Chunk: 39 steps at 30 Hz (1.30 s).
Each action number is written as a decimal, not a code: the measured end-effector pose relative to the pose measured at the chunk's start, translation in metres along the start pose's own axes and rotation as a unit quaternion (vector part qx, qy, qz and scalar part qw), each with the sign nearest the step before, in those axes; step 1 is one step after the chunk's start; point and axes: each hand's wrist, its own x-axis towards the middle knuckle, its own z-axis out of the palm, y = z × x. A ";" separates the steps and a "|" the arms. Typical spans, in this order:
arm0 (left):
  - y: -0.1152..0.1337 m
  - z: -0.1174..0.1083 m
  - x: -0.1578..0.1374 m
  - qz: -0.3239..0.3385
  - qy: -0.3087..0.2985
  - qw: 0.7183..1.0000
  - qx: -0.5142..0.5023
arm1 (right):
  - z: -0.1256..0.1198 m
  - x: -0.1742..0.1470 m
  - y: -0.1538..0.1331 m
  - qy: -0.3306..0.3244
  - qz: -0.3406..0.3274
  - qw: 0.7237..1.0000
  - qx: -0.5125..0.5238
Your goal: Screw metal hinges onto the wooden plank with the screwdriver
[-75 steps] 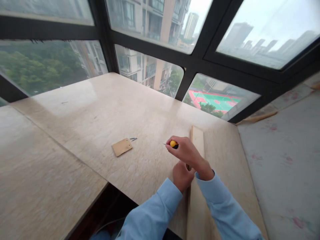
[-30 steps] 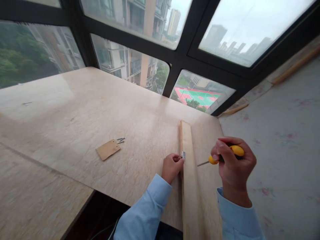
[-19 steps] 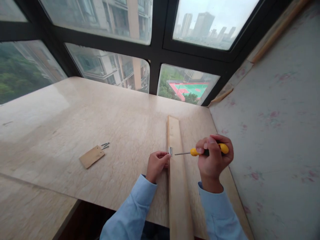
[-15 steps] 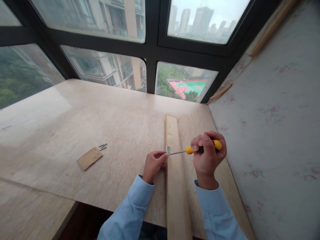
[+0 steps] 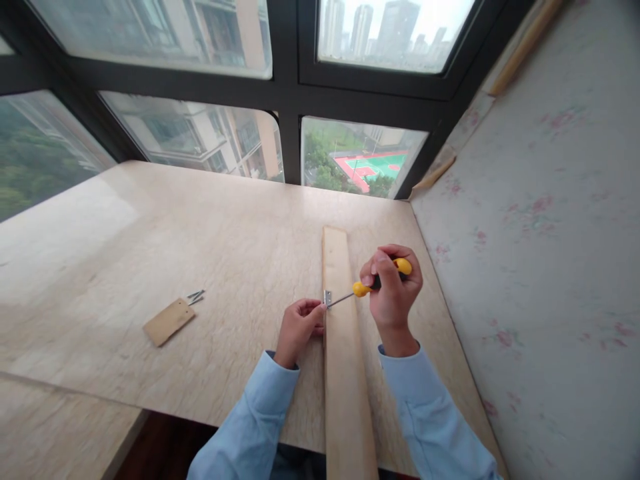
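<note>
The fingers [image 5: 316,310] of the left hand [image 5: 295,332], in the head view, are drawn together at the left edge of a pale wooden board [image 5: 349,393], thumb and forefinger pinching the lower corner of a small metal plate [image 5: 327,296]; the remaining ones curl underneath and are partly hidden. The right hand [image 5: 394,293] is closed around a screwdriver [image 5: 361,289], covering much of its handle, so only the yellow ends and some black between them show. Its thin grey shaft slants down leftward to the plate's lower part, where the tip seems to touch, though it is too small to be certain. The plate is silvery, with tiny dark dots, and sits on the board's left edge, its lower corner covered by the thumb. The board lies lengthwise on the marbled counter [image 5: 235,260], its near end cut off by the lower border. Well to the left, a tan tag [image 5: 170,323] with two small holes lies beside a few screws [image 5: 195,297], hard to count.
</note>
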 end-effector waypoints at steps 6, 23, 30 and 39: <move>0.000 0.000 0.000 -0.004 0.005 1.000 0.002 | -0.001 0.009 0.003 0.008 -0.006 1.000 -0.022; -0.005 -0.001 0.001 0.010 -0.003 1.000 0.002 | 0.001 0.004 0.005 -0.035 -0.004 0.999 -0.008; -0.006 -0.001 0.002 0.009 0.004 1.000 0.003 | -0.002 0.004 0.004 -0.063 -0.007 0.997 -0.040; -0.005 0.000 0.001 0.010 0.004 1.000 0.010 | -0.016 0.012 -0.012 -0.270 0.046 0.952 -0.139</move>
